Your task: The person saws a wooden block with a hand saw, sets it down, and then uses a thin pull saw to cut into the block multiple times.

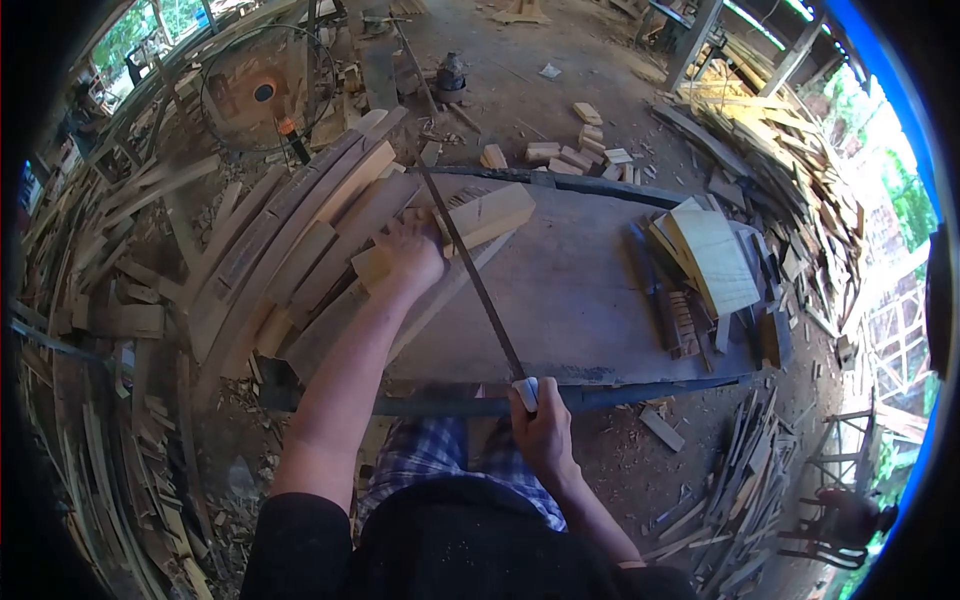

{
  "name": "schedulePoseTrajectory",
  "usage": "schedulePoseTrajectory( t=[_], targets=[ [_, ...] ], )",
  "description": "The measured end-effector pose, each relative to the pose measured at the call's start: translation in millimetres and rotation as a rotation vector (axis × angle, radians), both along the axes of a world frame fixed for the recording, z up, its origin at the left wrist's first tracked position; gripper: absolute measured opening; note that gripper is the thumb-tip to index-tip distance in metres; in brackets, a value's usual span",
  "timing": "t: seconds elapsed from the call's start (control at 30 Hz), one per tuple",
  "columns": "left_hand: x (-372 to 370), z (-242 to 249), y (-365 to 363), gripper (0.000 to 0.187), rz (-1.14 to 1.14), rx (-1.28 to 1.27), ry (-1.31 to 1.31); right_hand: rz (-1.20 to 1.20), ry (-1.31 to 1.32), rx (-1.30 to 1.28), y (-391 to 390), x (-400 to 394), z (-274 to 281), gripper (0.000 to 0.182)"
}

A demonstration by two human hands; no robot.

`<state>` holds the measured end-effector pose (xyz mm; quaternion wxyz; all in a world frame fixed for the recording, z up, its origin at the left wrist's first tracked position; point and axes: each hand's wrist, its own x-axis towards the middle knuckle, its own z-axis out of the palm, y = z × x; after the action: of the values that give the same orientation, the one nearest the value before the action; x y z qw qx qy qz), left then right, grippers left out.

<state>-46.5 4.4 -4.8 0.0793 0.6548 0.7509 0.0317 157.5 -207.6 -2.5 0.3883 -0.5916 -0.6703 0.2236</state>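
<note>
head view — right hand (pixel 543 430) clamped on saw handle (pixel 527 392) — left hand (pixel 412 250) splayed over wood (pixel 492 216)

Under and beside the left hand (pixel 412 245) spreads a broad wooden worktable (pixel 570 290); beyond it, ahead of both hands, lies a brown earthen floor (pixel 610 60) strewn with small wood blocks (pixel 575 157). Left of the left hand, long timbers and scrap wood (pixel 100 440) crowd the ground; right of the right hand (pixel 543 428) is a heap of thin wooden strips (pixel 730 480), with a taller woodpile (pixel 790 180) farther forward. Daylight enters the open-sided shed past upright posts (pixel 697 45); foliage (pixel 905 205) and blue sheeting (pixel 915 110) show at far right.
</note>
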Motion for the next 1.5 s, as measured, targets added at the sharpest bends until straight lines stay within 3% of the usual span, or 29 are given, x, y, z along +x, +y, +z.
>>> schedulePoseTrajectory(
  t=[0.03,0.17,0.23,0.37,0.47,0.57,0.63,0.77,0.9,1.0,1.1,1.2,1.33,1.4,1.43,1.47,1.5],
  targets=[
    [-0.8,-6.1,-2.9,0.069,-0.027,0.111,0.037,-0.029,0.012,-0.023,-7.3,-0.2,2.7,0.021],
    [-0.7,8.2,-7.7,0.064,-0.054,0.040,-0.011,-0.017,-0.030,0.154,70.5,-42.2,10.5,0.023],
    [0.3,22.6,-12.8,0.067,-0.063,0.024,-0.014,-0.024,0.005,0.124,74.8,-38.7,9.1,0.022],
    [6.6,55.7,-14.8,0.078,0.000,-0.202,-0.022,-0.002,0.085,0.052,12.9,-3.7,-3.6,0.017],
    [-3.1,14.3,-0.5,0.082,-0.083,-0.126,0.011,-0.014,0.027,0.033,6.2,-2.6,-1.8,0.025],
    [-3.0,13.2,-4.8,0.080,-0.090,-0.047,-0.011,0.015,0.026,0.092,80.1,-37.8,5.3,0.026],
    [-2.9,21.5,-0.8,0.081,-0.061,-0.063,0.007,0.022,0.017,0.089,89.1,-39.4,7.3,0.026],
    [4.9,52.8,-2.1,0.082,-0.023,-0.306,-0.011,-0.005,0.030,0.023,17.5,-2.9,-2.7,0.022],
    [0.0,13.2,-5.5,0.080,-0.040,-0.182,0.024,-0.037,0.074,-0.030,-8.8,3.8,7.9,0.019],
    [-10.2,4.3,0.7,0.080,-0.101,0.008,0.017,-0.053,0.068,0.006,62.2,-37.8,11.7,0.018],
    [0.2,34.5,3.1,0.088,-0.039,-0.222,-0.012,-0.044,0.026,0.077,80.5,-37.3,7.8,0.020],
    [4.4,48.2,-1.7,0.096,0.003,-0.240,-0.002,-0.028,0.013,0.053,25.4,-7.2,-4.1,0.023],
    [-1.8,7.0,3.4,0.105,-0.045,-0.109,0.173,-0.040,-0.006,0.053,-18.4,15.9,2.8,0.023],
    [-16.0,3.7,13.0,0.102,-0.117,-0.132,-0.013,-0.067,0.034,0.037,18.2,-6.0,0.3,0.021],
    [-38.1,-26.1,25.4,0.100,-0.176,-0.062,-0.027,-0.054,0.055,0.056,44.7,-20.7,-4.3,0.021],
    [-43.1,-27.2,28.9,0.094,-0.196,-0.072,-0.145,-0.031,0.070,0.223,71.8,-34.8,-13.1,0.018],
    [-47.8,-29.2,33.3,0.089,-0.215,-0.086,-0.264,-0.004,0.118,0.151,93.9,-45.0,-17.2,0.013]
  ],
)
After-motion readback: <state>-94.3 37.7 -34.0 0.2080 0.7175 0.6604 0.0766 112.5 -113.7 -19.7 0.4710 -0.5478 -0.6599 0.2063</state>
